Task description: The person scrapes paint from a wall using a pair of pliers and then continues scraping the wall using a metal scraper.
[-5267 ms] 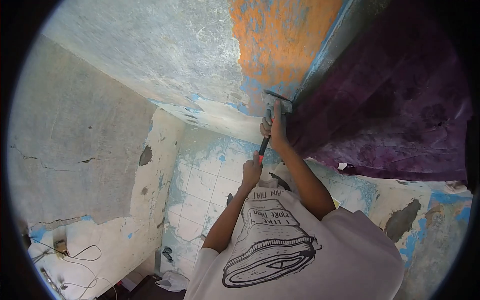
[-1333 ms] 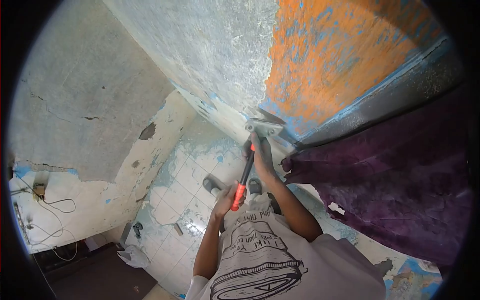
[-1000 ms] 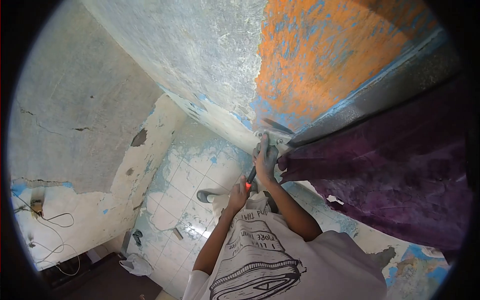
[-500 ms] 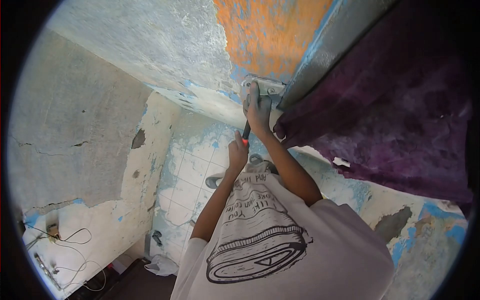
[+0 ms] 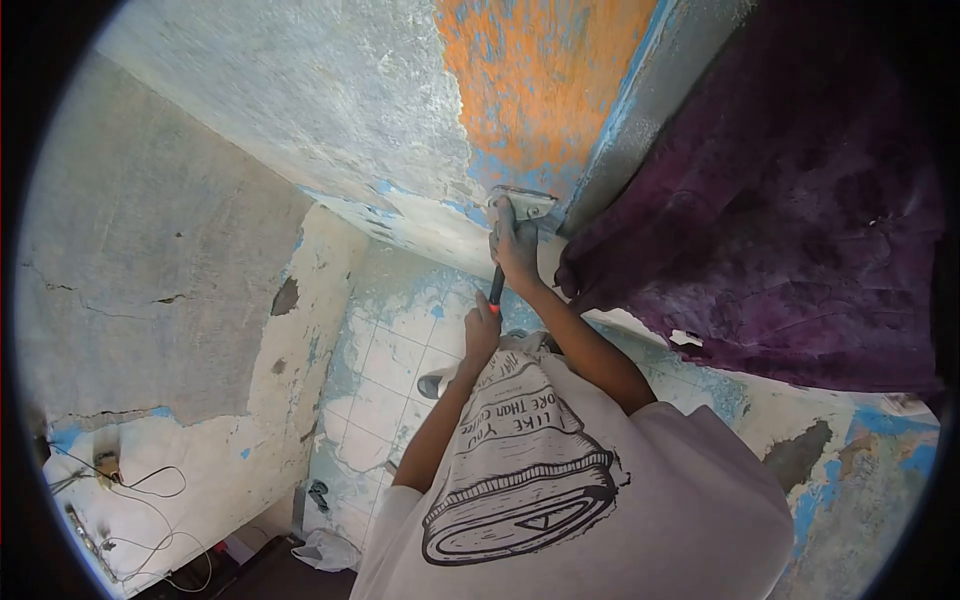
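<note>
A wall scraper (image 5: 537,207) with a wide, dusty head and a black handle lies against the wall, at the lower end of a patch of orange paint (image 5: 545,85). Close behind its head, my right hand (image 5: 516,250) is closed round the tool, one finger stretched along the head. My left hand (image 5: 482,328) grips the lower handle, near a red band. The blade's edge meets blue and orange paint remnants beside grey bare wall (image 5: 300,90). My fingers hide part of the handle.
A dark purple cloth (image 5: 780,240) hangs close on the right, beside a grey frame (image 5: 655,130). Below is a paint-spattered tiled floor (image 5: 375,365). Loose wires (image 5: 150,490) hang from the left wall, and a white plastic bag (image 5: 327,549) lies at lower left.
Both hands and the scraper have moved down the wall, closer to my body. The whole view has shifted slightly. Both hands keep their hold.
</note>
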